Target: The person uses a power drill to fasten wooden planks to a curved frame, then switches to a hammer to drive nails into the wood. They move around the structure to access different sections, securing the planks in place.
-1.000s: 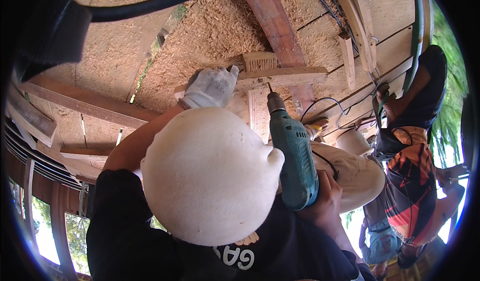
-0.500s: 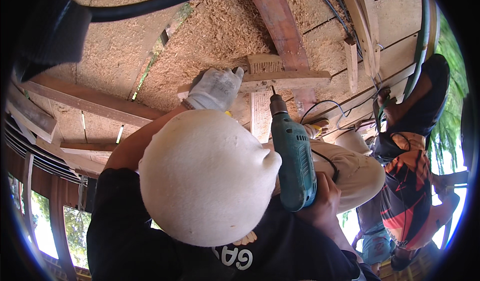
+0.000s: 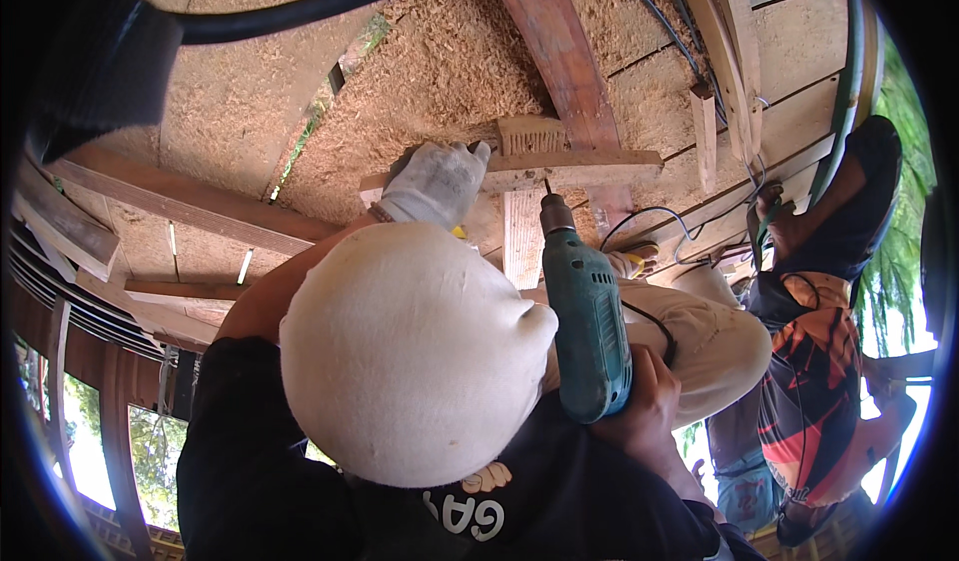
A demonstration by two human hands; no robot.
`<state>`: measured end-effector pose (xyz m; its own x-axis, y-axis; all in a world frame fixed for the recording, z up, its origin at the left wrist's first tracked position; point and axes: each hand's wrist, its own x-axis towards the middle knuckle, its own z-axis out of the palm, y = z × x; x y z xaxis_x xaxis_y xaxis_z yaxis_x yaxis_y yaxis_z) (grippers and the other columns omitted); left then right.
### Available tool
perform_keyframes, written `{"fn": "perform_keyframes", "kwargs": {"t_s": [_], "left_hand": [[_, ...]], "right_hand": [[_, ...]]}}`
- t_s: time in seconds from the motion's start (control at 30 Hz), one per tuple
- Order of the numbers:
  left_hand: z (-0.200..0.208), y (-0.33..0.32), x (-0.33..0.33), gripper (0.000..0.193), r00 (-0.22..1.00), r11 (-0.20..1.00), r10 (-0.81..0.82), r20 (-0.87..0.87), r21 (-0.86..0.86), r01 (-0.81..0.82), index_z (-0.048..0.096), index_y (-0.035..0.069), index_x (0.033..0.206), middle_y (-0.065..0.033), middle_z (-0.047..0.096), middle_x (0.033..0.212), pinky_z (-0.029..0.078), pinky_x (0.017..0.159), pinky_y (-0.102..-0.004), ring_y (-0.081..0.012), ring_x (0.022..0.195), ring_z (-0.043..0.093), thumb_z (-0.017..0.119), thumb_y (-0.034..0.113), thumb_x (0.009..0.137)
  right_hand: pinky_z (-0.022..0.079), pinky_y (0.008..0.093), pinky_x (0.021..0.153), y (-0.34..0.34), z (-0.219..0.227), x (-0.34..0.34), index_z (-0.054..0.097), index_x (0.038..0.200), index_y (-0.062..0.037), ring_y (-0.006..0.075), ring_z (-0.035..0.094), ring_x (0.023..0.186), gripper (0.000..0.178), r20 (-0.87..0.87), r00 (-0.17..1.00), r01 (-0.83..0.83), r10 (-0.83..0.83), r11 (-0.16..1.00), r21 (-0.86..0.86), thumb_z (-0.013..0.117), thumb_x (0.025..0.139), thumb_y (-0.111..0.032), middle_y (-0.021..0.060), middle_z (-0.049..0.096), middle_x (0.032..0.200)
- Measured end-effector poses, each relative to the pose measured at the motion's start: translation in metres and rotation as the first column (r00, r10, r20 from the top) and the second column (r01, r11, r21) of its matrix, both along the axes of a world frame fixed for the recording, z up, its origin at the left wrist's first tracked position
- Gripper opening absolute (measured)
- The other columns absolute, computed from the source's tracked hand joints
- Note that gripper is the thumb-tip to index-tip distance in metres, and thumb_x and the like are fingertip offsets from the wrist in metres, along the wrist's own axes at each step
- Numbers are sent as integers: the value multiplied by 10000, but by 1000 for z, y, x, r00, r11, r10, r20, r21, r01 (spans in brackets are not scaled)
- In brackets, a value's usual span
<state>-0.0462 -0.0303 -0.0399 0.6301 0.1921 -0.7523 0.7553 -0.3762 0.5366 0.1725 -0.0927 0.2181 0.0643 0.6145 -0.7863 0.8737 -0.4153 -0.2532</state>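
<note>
In a grey work glove, my left hand (image 3: pixel 436 183) is closed around the left part of a slightly curved wooden bar (image 3: pixel 599 168). My right hand (image 3: pixel 647 389) grips a teal power drill (image 3: pixel 587 326) at its rear end; the fingers are partly hidden behind it. The drill's thin bit (image 3: pixel 546 187) points at the near face of the bar, right of the glove. Whether its tip touches the wood, I cannot tell. Under the bar lies a pale ridged wooden block (image 3: pixel 529 136), and a reddish plank (image 3: pixel 559 61) runs away from it.
Sawdust covers the plank floor (image 3: pixel 440 71), which has open gaps. Black cables (image 3: pixel 639 206) and timber pieces (image 3: pixel 734 71) lie to the right. Another person in an orange and black shirt (image 3: pixel 814 381) crouches at right. A white head covering (image 3: pixel 420 361) blocks the lower middle. Beams (image 3: pixel 190 201) lie left.
The scene sits very slightly lower in the picture. My hands keep their holds on the bar and the drill, with little visible movement.
</note>
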Motion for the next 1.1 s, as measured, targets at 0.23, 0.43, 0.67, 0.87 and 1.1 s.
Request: {"fn": "perform_keyframes", "kwargs": {"t_s": [0.23,0.43,0.67,0.87,1.1], "left_hand": [[5,13,6,492,995,991,32,-94,-129,-44,537,14,1335,-178,708,1027,593,842,-421,-331,960,730,690,263,939],[-5,-4,-1,319,991,991,85,100,95,-95,604,29,1204,-111,700,856,536,687,-398,-248,798,712,594,230,957],[-10,-13,-6,270,970,965,123,208,204,-166,661,46,1095,-97,706,756,535,616,-418,-244,717,719,605,266,948],[-3,3,1,397,999,997,39,4,-73,-39,582,28,1251,-159,711,953,574,786,-422,-301,891,728,664,263,942],[5,10,4,345,1000,999,20,-7,-34,-20,569,13,1272,-143,737,977,585,800,-391,-279,925,747,601,174,969]], "right_hand": [[529,476,586,0,1,-1,586,910,2,388,659,663,429,-2,1000,11,-11,1000,-29,863,672,-223,150,610,774],[529,450,556,1,-1,-1,609,850,-43,333,659,613,391,17,1000,12,-12,1000,3,861,675,-286,102,624,710],[531,465,585,2,-1,1,598,920,-8,372,664,662,439,-24,1000,1,-1,1000,-15,866,665,-245,140,625,777],[535,461,586,0,-2,1,610,905,-29,348,672,658,465,11,1000,-22,22,1000,9,884,668,-321,124,642,763],[543,464,603,4,-1,2,624,922,-29,351,678,672,442,15,1000,-17,18,999,-31,868,660,-289,126,650,762]]}}
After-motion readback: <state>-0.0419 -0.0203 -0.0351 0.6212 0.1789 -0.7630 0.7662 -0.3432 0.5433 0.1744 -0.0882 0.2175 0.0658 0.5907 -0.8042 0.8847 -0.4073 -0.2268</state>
